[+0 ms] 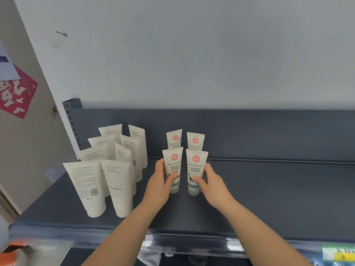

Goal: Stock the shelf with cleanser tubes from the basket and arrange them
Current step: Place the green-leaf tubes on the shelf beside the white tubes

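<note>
Soft, even, cool light fills the scene; its source cannot be told. The pale wall (192, 54) is bright but not blown out. The dark shelf (269, 198) looks dull, with a faint sheen along its front rail (192, 239). Shadows under the white tubes (119, 189) are weak and diffuse. The whole picture is slightly soft, and the small print on the red-badged tubes (196, 169) smears. Wide-angle distortion bends the shelf edges, and the bottom corners blur heavily.

Rear red-logo tubes (174, 138) half hidden behind front pair (196, 160) (small print blurred)
</note>
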Available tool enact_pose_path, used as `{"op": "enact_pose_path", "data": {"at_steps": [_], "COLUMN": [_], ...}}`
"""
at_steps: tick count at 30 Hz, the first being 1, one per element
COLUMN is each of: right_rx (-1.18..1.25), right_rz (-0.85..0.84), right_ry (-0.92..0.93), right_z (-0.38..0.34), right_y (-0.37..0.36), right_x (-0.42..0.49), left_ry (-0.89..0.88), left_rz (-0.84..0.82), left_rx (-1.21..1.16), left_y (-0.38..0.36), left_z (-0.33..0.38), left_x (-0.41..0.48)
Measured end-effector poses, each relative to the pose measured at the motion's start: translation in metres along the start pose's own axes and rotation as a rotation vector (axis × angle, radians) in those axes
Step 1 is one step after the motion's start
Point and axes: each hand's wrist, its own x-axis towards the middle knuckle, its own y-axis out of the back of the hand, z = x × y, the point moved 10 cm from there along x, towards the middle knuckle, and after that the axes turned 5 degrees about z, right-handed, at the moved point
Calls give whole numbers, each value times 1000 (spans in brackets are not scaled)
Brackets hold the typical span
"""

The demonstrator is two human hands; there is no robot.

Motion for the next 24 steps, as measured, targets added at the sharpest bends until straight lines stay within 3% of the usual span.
{"op": "enact_pose_path", "data": {"at_steps": [12, 16, 19, 24], "right_rx": [46, 70, -31, -324], "right_rz": [54, -18, -79, -187], "right_ry": [-112, -215, -271, -198], "right_z": [18, 39, 56, 54], "right_y": [-3, -6, 3, 18], "right_x": [43, 36, 22, -5], "left_ry": [76, 146, 222, 214], "left_rz": [-23, -93, -240, -290], "left_rx": [-33, 22, 113, 315], "left_y": [-18, -24, -31, -16], "left_z": [-14, -19, -25, -13], "left_x": [35, 24, 3, -33]}}
